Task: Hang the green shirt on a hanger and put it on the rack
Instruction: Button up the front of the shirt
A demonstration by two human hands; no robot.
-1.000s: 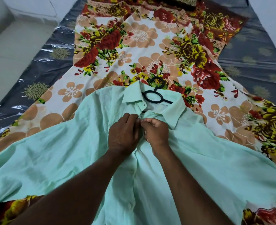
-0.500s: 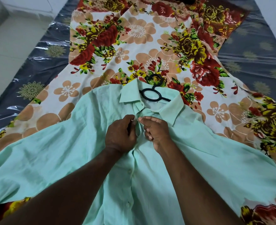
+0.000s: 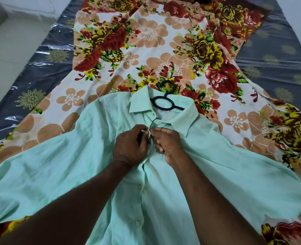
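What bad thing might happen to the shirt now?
1. Both hands, left and right, pinch the shirt front near a button just below the collar. The button may slip out, leaving the front open.
2. The hanger hook pokes out of the collar; the rest is hidden. If it sits crooked, the shirt may slide off when lifted.
3. The shirt lies spread wide on the floral sheet, so lifting it may drag the sheet.

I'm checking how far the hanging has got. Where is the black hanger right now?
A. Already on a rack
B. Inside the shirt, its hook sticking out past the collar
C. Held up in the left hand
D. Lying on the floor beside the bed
B: the hanger's ring and hook show in the open collar of the green shirt, while both hands pinch the shirt front below.
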